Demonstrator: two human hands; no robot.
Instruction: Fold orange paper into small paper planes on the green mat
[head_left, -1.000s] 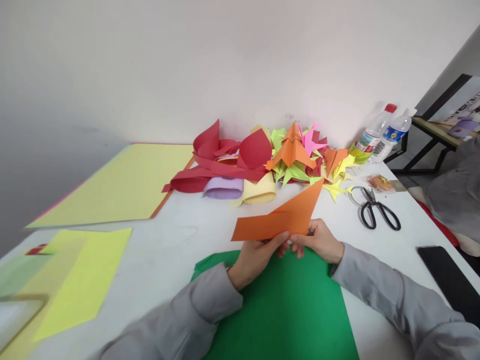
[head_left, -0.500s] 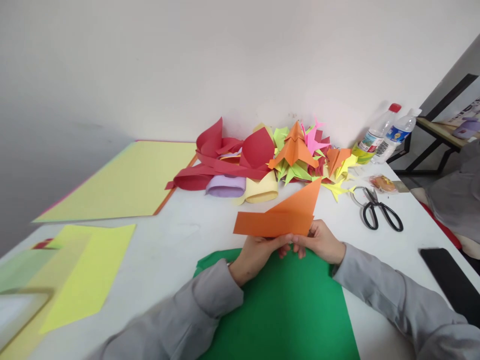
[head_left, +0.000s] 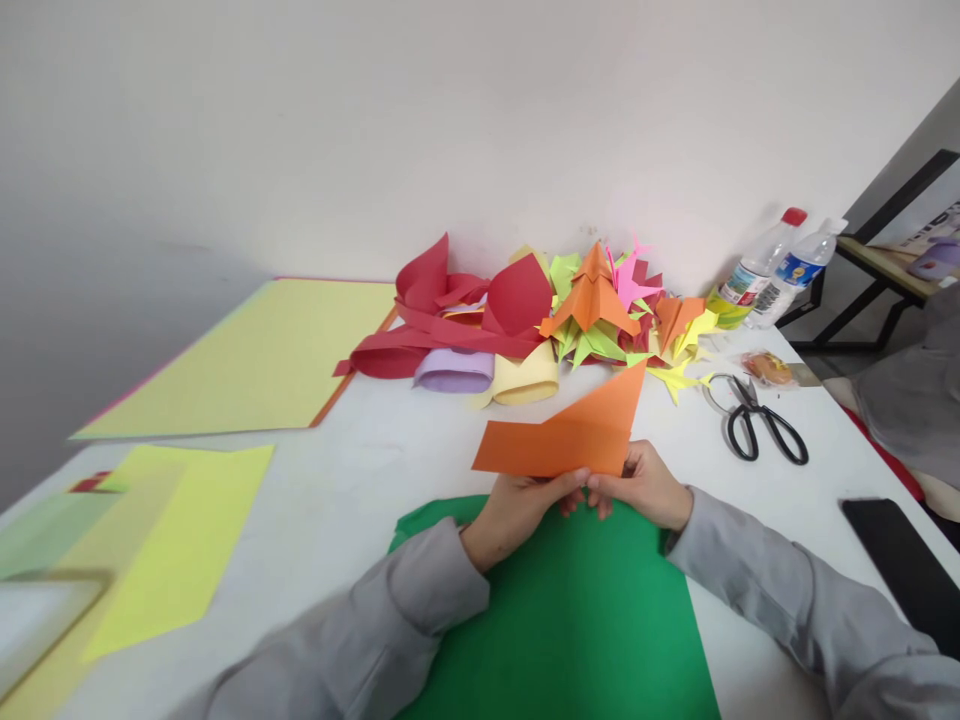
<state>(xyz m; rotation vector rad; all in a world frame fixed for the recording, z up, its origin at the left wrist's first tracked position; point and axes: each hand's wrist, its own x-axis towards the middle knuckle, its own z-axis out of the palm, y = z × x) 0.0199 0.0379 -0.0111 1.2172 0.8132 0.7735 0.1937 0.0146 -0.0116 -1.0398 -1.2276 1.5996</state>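
Note:
A folded orange paper (head_left: 570, 435) is held up just above the white table, one corner rising to a point at its right. My left hand (head_left: 517, 515) pinches its lower edge from the left. My right hand (head_left: 641, 485) pinches the same edge from the right, fingertips nearly touching the left ones. Both hands hover over a green sheet (head_left: 570, 620) lying flat in front of me. Both arms wear grey sleeves.
A heap of folded and curled coloured paper (head_left: 540, 315) lies against the wall. Black scissors (head_left: 757, 425) and two water bottles (head_left: 772, 265) are at the right, a black phone (head_left: 904, 565) at the right edge. Yellow sheets (head_left: 247, 360) lie at the left.
The orange paper's raised corner has dropped slightly and the fold is flatter. The hands stay in nearly the same place.

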